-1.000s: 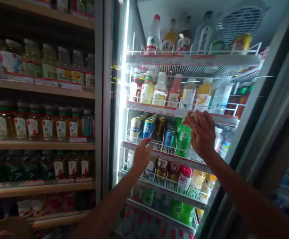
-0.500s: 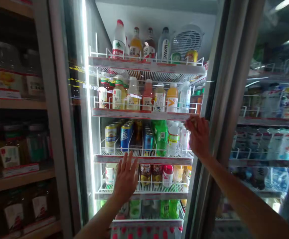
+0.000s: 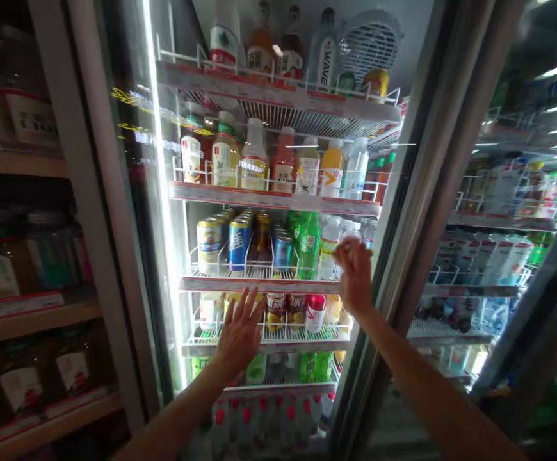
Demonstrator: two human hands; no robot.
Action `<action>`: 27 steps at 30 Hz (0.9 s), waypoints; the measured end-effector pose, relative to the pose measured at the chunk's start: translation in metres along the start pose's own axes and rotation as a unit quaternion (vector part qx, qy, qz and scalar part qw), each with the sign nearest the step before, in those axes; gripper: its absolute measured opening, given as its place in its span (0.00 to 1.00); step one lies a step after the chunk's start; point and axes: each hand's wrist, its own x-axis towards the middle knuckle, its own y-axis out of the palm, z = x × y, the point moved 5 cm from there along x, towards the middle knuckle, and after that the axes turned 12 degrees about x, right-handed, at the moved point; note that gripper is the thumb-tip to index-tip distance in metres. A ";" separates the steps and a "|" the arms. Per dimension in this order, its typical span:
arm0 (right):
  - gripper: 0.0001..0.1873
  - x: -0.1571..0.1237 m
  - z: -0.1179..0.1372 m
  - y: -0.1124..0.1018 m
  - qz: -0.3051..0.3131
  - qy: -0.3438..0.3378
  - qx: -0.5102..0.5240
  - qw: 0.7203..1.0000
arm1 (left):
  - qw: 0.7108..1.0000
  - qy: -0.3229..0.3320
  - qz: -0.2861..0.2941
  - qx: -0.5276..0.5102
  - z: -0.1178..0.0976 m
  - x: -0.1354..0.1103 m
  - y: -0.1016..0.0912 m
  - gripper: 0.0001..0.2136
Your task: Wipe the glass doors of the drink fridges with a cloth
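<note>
The left hand (image 3: 239,333) is held at seven o'clock in the view, its fingers slightly apart; the right hand (image 3: 355,278) is held at four, fingers curled and blurred, so whether anything is gripped cannot be told; beyond, a blue can (image 3: 239,246) is shelved at twelve o'clock from the left hand, a green bottle (image 3: 308,253) at ten from the right; farther back, a fan grille (image 3: 371,43) is mounted at one o'clock.

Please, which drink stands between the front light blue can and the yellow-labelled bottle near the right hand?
A green bottle stands there, as the head view shows.
</note>
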 end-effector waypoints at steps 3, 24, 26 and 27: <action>0.30 -0.044 0.067 0.026 0.113 -0.167 0.049 0.978 | 1.000 -0.017 0.015 0.010 0.015 -0.008 -0.002 0.26; 0.30 0.072 0.181 0.091 0.094 -0.156 0.128 0.975 | 0.975 -0.125 0.138 0.122 0.134 -0.070 -0.020 0.29; 0.30 0.047 0.205 0.101 0.138 -0.209 0.148 0.957 | 0.974 -0.124 0.148 0.121 0.140 -0.073 -0.020 0.29; 0.29 0.027 0.220 0.106 0.167 -0.255 0.163 0.939 | 0.973 -0.123 0.152 0.119 0.143 -0.076 -0.020 0.29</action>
